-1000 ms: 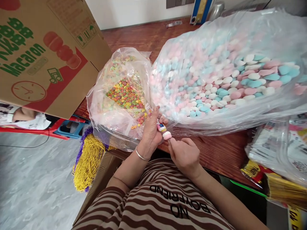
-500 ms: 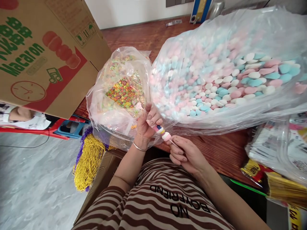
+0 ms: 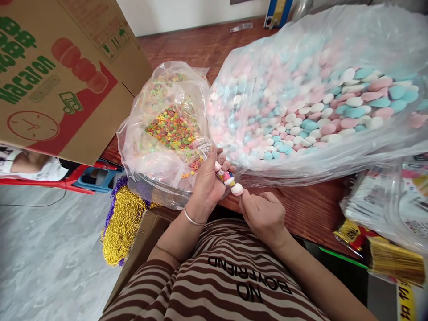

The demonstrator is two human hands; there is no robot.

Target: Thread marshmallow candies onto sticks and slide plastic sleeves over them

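Observation:
My left hand (image 3: 207,183) is closed round the upper end of a small candy skewer (image 3: 229,179) strung with coloured rings and a pale pink disc. My right hand (image 3: 262,211) pinches the skewer's lower end just below that disc. Both hands hover over the near edge of a brown wooden table (image 3: 304,209). Right behind my left hand sits a clear bag of small multicoloured rings (image 3: 170,129). A much larger clear bag of pink, blue and white disc candies (image 3: 310,102) lies behind the right hand.
A cardboard box printed "Macaron" (image 3: 67,76) leans at the upper left. Gold and purple bead strands (image 3: 122,223) hang off the table edge. Printed packets in clear plastic (image 3: 388,200) and gold foil strips (image 3: 394,263) lie at the right.
My left hand shifted its grip along the skewer's top, fingers opening and closing round it again. My right hand slid up close under the pink disc.

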